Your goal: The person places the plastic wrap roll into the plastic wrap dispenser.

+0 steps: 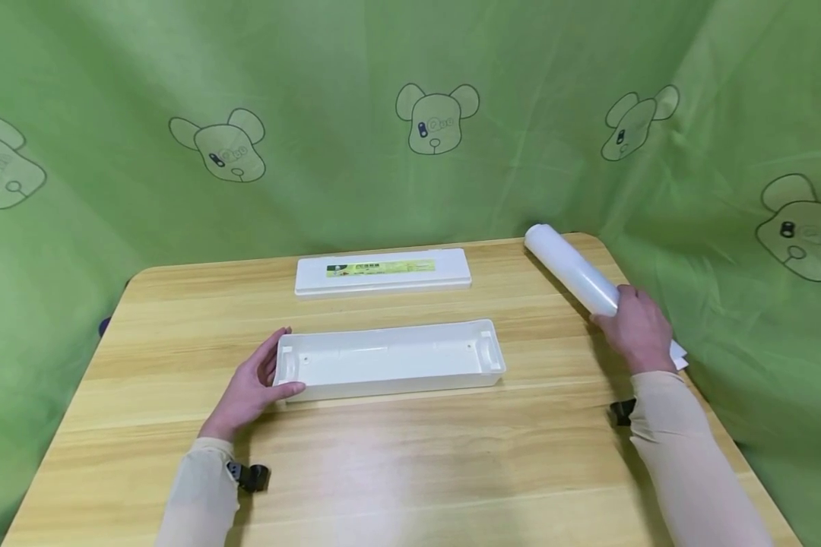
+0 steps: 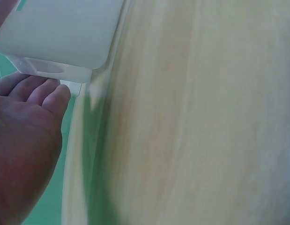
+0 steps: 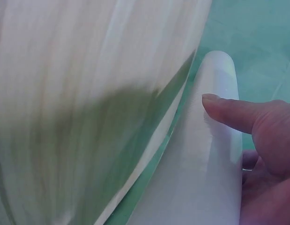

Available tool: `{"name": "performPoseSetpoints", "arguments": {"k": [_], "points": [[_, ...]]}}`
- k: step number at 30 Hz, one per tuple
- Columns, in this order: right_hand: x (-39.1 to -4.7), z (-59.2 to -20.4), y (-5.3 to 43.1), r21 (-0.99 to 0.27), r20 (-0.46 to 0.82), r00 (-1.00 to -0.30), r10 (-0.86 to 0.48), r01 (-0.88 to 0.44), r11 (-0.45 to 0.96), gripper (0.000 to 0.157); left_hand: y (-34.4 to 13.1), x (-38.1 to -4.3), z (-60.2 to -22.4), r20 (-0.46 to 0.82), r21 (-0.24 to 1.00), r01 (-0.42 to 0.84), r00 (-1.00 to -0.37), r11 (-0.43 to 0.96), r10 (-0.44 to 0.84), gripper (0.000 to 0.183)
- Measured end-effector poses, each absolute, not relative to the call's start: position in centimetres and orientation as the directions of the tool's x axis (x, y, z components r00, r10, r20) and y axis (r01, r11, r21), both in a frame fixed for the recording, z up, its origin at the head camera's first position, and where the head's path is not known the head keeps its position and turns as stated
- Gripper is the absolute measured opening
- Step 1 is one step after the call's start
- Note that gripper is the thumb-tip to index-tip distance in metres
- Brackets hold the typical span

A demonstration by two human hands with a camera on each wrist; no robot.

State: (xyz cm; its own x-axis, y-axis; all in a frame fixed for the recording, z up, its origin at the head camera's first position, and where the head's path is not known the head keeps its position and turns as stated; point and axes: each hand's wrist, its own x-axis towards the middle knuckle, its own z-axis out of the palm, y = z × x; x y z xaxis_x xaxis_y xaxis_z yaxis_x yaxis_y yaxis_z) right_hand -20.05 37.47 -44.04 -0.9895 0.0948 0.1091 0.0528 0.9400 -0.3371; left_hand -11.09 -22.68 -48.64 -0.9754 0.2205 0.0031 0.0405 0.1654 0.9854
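Note:
My left hand (image 1: pixel 249 387) grips the left end of a long white plastic box (image 1: pixel 390 386), thumb over the near wall and fingers at the end. The box is topless, its hollow facing up, with small fittings inside at both ends. In the left wrist view, the fingertips are right at the narrow end of the box (image 2: pixel 60 37). At the table's right edge, my right hand (image 1: pixel 635 328) holds a roll of clear plastic wrap (image 1: pixel 569 264), which slants toward the back. The right wrist view has the thumb lying across the plastic wrap roll (image 3: pixel 196 154).
A white lid (image 1: pixel 383 285) with a green and yellow label lies behind the box on the wooden table (image 1: pixel 410 463). White flat corners (image 1: pixel 679 355) stick out beyond my right hand. Green curtains (image 1: pixel 328 182) with bear outlines hang around the back and sides.

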Motion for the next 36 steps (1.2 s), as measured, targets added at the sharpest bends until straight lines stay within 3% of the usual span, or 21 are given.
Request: {"name": "performPoseSetpoints", "arguments": {"k": [36], "points": [[-20.0,-41.0,34.4,-0.364,0.101,-0.995,-0.017,-0.053,0.930,0.072,-22.7,-11.1,-48.8,-0.011,0.988,0.022,-0.977,0.153,0.213,0.096]]}}
